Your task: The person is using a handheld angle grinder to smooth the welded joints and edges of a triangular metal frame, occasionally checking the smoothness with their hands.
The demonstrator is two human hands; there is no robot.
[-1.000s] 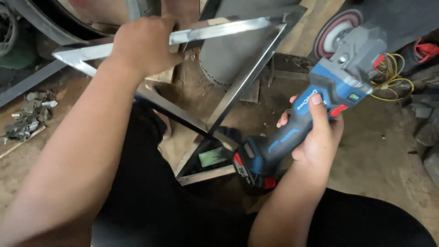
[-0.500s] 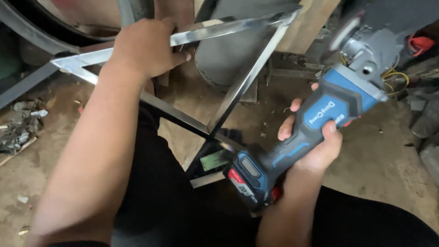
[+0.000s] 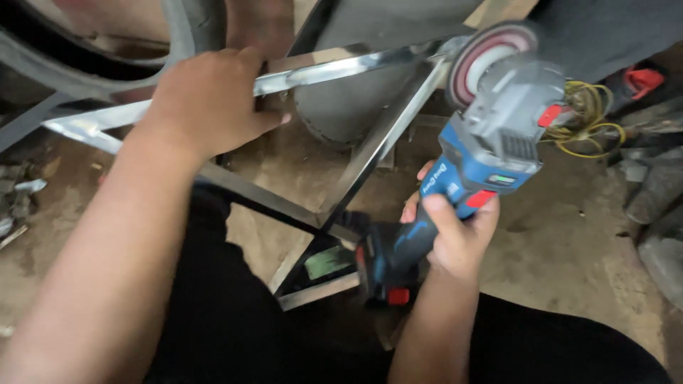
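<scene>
- Dirt floor [image 3: 569, 256] lies under everything, scrap at the left edge.
- Frame [image 3: 370, 153], a steel triangle, spans the middle; left hand [image 3: 203, 107] clamps its far bar, fingers closed.
- Grinder [image 3: 469, 156], right of the frame, is gripped by the right hand [image 3: 452, 238]; its disc [image 3: 484, 60] hovers beside the far-right corner.
- Yellow wire [image 3: 594, 117] lies far right.

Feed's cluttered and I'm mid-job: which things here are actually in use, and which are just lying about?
In use:
- left hand gripping the triangular shiny steel frame
- right hand holding the blue cordless angle grinder, its red-ringed disc at the frame's corner

Lying about:
- tangled yellow wire
- red tool part
- grey metal scraps
- curved dark tyre
</scene>
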